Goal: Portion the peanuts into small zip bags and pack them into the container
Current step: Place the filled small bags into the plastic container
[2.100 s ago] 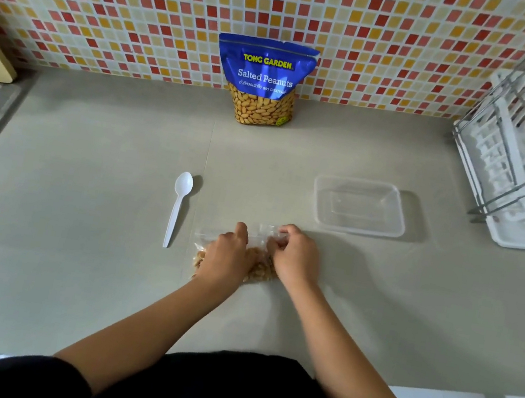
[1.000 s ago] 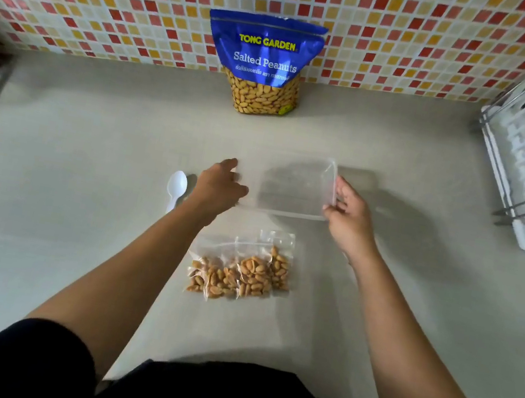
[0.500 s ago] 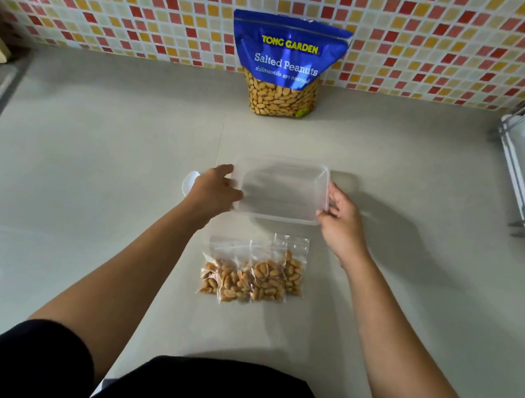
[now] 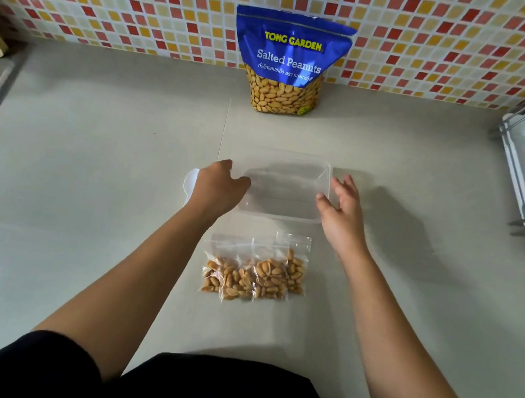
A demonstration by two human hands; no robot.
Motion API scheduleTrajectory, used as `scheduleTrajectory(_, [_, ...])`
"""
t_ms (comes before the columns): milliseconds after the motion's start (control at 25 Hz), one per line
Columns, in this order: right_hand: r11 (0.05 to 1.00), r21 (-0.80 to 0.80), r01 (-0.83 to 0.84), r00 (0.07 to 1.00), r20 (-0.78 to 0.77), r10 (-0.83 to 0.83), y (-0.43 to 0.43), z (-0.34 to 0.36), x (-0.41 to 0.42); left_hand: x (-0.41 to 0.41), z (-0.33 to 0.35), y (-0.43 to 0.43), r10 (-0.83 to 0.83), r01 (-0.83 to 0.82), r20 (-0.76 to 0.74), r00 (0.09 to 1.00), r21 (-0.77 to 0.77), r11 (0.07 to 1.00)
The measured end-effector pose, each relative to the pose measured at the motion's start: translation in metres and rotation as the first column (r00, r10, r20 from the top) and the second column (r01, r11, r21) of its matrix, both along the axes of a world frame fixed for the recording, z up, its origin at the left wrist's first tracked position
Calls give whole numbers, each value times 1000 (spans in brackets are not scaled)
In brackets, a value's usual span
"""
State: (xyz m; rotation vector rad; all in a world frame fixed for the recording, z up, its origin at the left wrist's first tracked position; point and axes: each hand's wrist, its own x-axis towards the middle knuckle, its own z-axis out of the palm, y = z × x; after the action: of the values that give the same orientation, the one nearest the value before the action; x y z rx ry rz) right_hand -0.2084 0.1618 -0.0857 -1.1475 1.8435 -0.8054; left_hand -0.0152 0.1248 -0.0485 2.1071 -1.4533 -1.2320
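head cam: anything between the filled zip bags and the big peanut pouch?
Yes, in the head view: the clear container, empty, with the left hand and right hand at its two ends. Otherwise bare counter.

Head camera looks steeply down, close over the countertop [image 4: 85, 169].

The blue peanut pouch [image 4: 289, 64] standing against the tiled wall carries the only readable print. Yellow capitals near its top read "TONG GARDEN". Below them, white letters read "Salted Peanuts". Under that runs a smaller white line in Thai script, too small to make out.
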Motion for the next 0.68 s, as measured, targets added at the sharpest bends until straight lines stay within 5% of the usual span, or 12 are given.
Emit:
scheduleTrajectory(160, [990, -124, 61, 995, 87, -51, -1, 20, 3, -3, 26, -5, 15, -8, 38, 999, -166, 986])
scheduleTrajectory(320, [946, -238, 219, 938, 319, -137, -4, 56, -3, -2, 44, -23, 130, -213, -443, 887, -144, 966])
scheduleTrajectory(400, [936, -233, 262, 914, 373, -163, -7, 70, -16, -3, 53, -31, 86, -158, -525, 846, -94, 983])
scheduleTrajectory(600, [965, -175, 193, 877, 471, -90, -8, 76, -46, -18, 62, -34, -68, 9, -583, 809, -103, 995])
scheduleTrajectory(680, [915, -175, 365, 809, 546, -218, -8, 68, -58, -16, 47, -35, -40, -42, -404, 914, -192, 981])
